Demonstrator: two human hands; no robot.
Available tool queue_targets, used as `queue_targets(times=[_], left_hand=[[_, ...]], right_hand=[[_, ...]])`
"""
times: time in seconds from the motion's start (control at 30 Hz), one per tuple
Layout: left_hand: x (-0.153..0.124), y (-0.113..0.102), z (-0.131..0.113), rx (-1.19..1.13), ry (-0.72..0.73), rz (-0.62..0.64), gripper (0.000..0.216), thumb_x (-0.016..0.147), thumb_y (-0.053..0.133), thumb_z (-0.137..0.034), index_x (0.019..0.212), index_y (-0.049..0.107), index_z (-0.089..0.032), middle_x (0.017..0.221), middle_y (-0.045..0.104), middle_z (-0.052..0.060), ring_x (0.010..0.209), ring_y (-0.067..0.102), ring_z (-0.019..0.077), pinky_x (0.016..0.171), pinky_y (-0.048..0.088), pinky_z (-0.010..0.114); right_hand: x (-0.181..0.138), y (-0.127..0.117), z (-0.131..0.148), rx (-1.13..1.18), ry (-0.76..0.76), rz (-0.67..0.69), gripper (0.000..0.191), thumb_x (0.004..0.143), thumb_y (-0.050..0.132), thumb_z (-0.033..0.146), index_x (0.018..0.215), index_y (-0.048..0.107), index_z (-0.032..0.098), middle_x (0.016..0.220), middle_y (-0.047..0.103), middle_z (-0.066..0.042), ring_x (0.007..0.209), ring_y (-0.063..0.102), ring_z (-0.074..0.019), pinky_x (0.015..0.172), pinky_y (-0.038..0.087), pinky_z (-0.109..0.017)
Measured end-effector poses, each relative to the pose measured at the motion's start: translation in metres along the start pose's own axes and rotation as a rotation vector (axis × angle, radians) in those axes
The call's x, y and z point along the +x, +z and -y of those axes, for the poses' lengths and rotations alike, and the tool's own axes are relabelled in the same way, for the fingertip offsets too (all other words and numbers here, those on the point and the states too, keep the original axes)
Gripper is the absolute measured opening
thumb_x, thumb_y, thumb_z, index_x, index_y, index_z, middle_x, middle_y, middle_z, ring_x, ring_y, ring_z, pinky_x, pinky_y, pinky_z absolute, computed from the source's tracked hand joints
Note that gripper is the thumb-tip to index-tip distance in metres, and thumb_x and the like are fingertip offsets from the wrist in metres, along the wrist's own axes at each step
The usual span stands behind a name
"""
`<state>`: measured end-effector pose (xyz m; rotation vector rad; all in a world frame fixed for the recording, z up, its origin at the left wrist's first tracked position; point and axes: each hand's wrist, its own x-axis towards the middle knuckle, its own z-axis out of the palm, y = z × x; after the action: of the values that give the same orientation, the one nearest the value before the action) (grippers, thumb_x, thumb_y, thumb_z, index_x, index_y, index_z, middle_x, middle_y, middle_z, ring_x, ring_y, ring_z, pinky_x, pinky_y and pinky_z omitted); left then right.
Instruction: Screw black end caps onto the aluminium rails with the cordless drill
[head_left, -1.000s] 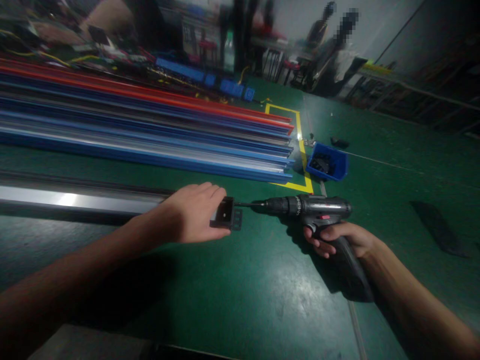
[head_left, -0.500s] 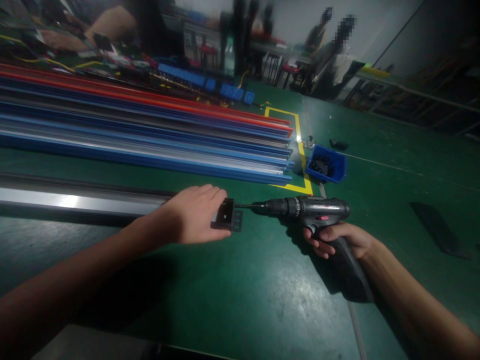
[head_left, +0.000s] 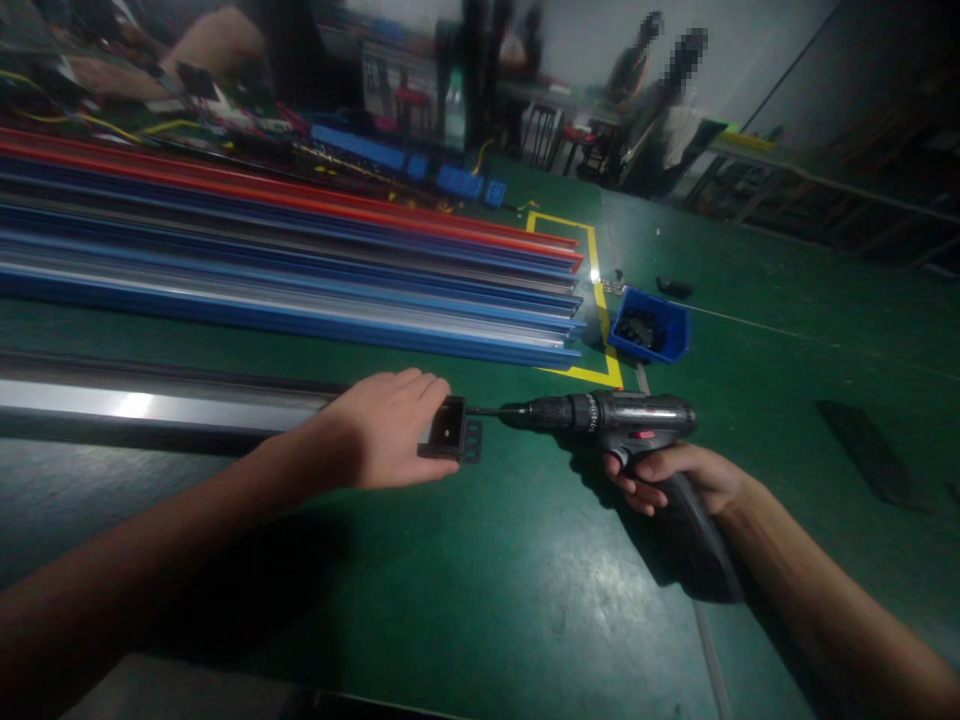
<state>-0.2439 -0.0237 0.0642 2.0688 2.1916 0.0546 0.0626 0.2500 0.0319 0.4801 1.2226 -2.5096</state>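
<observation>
Both hands are bare — the left hand (head_left: 394, 428) shows a smooth back with rounded knuckles, the right hand (head_left: 709, 478) a thumb and some of the fingers. The left forearm (head_left: 195, 515) is uncovered too, slim at the wrist and broadening toward the table's (head_left: 525, 600) near edge; the right forearm (head_left: 832, 590) — equally bare — looks slender and smooth.

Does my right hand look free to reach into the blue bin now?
Probably not: your right hand is wrapped around the cordless drill, whose body lies between it and the blue bin in this view.
</observation>
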Motion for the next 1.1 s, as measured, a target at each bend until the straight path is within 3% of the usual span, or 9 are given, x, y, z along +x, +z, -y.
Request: queue_targets(times=[0.57,0.7,0.87,1.1], left_hand=[[-0.0011,-0.0009,-0.0003,-0.010,-0.001,-0.005,0.054,0.089,0.057,-0.064,0.113,0.061,-0.016,0.105,0.066,0.012,0.094,0.060,0.0280,0.081,0.045,0.040],[-0.0015,0.0008,0.0010,-0.036,0.006,-0.005,0.062,0.089,0.055,-0.066,0.124,0.059,-0.015,0.110,0.067,0.013,0.097,0.061,0.0287,0.083,0.045,0.041],[-0.0023,0.0035,0.0019,-0.032,0.034,-0.034,0.079,0.091,0.053,-0.065,0.154,0.036,-0.021,0.119,0.065,0.012,0.104,0.061,0.0299,0.088,0.045,0.042],[-0.0035,0.0050,0.0019,-0.012,0.079,-0.061,0.066,0.093,0.052,-0.063,0.150,0.044,-0.029,0.111,0.063,0.009,0.098,0.059,0.0271,0.083,0.042,0.038]], right_hand=[[-0.0002,0.0029,0.0000,-0.011,0.002,-0.031,0.027,0.083,0.072,0.015,0.108,0.074,0.006,0.086,0.070,-0.008,0.056,0.058,-0.0068,0.063,0.057,-0.022],[-0.0001,0.0035,-0.0007,-0.028,-0.014,-0.038,0.027,0.083,0.073,0.016,0.108,0.075,0.006,0.086,0.070,-0.008,0.054,0.056,-0.0070,0.061,0.055,-0.022],[0.0000,0.0035,-0.0002,-0.018,-0.009,-0.031,0.026,0.083,0.072,0.015,0.107,0.076,0.007,0.085,0.070,-0.008,0.055,0.057,-0.0075,0.062,0.057,-0.022],[-0.0003,0.0008,-0.0005,-0.005,-0.014,-0.006,0.026,0.085,0.070,0.013,0.110,0.073,0.006,0.088,0.070,-0.008,0.056,0.060,-0.0068,0.063,0.059,-0.023]])
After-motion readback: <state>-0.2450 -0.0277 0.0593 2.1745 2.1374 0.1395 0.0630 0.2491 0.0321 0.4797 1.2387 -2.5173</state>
